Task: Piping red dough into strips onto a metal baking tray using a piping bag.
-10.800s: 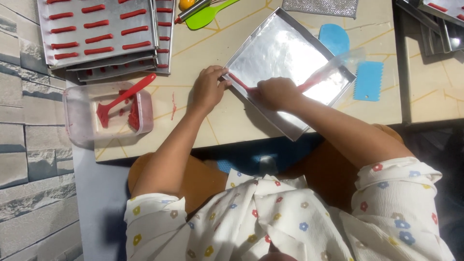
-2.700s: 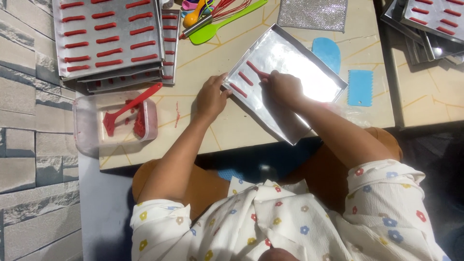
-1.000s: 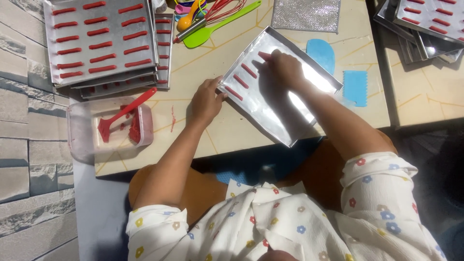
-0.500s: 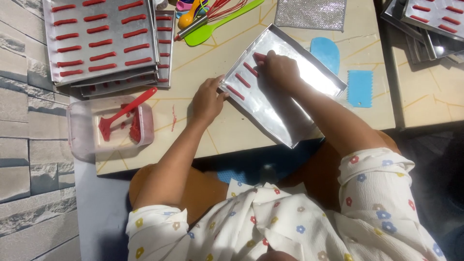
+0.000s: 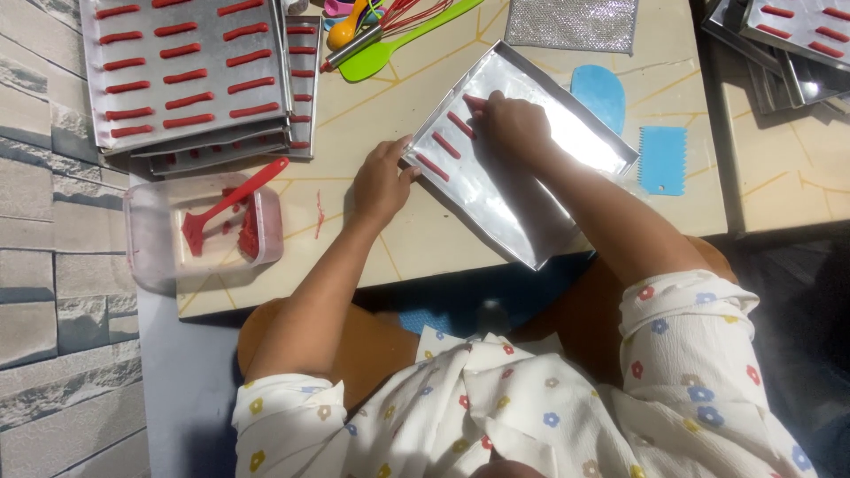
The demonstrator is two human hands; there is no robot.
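Shiny rectangular metal baking tray lying askew on tan desk, overhanging near edge, left hand gripping tray's left rim, right hand fingers bunched on red paste strip, three strips piped beside it, hands apart

**Short-sleeved floral top, bare forearms**

The person wears a cream-white crinkled fabric top printed all over with small flowers in red, blue, yellow and brown. Its short sleeves end in gathered hems well behind the hands, one above each elbow. From the sleeves forward, both arms are bare down to the left hand and right hand. No rings, watch or bracelets are visible on either.
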